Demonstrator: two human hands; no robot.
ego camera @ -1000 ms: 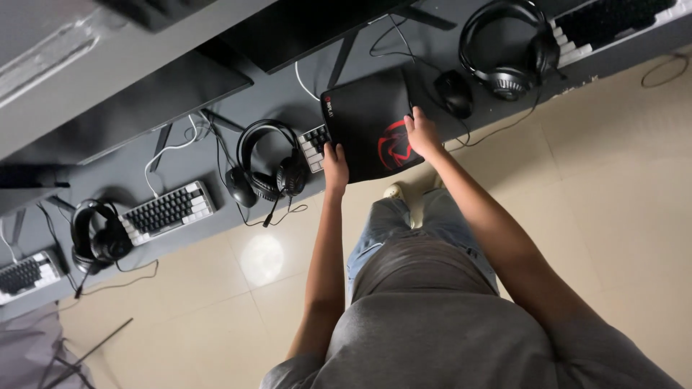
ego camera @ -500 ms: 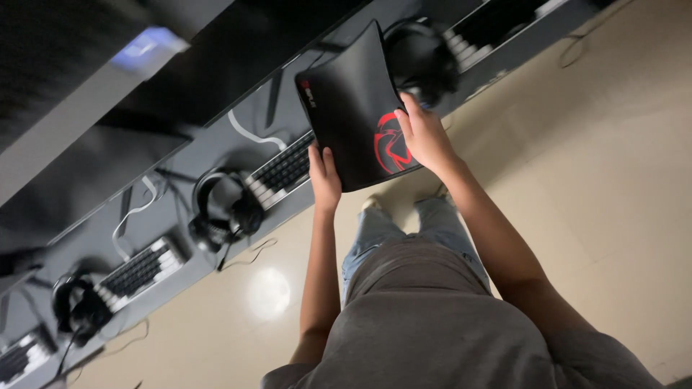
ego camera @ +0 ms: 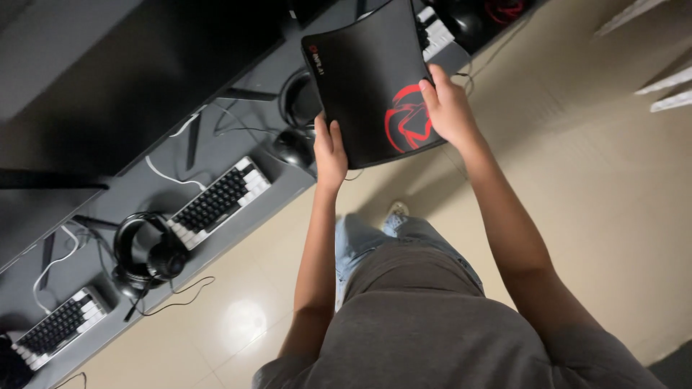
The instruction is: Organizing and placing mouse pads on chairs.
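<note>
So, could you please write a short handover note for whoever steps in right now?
Left hand: grips the near left edge of the black mouse pad with the red emblem.
Right hand: grips its near right edge, fingers on the emblem.
The pad is lifted off the grey desk, held tilted above a black mouse and a headset that is partly hidden behind the pad.
Along the desk: a black-and-white keyboard, another headset, and a second keyboard.
Done: pad picked up. Left: it is not yet set down anywhere.
</note>
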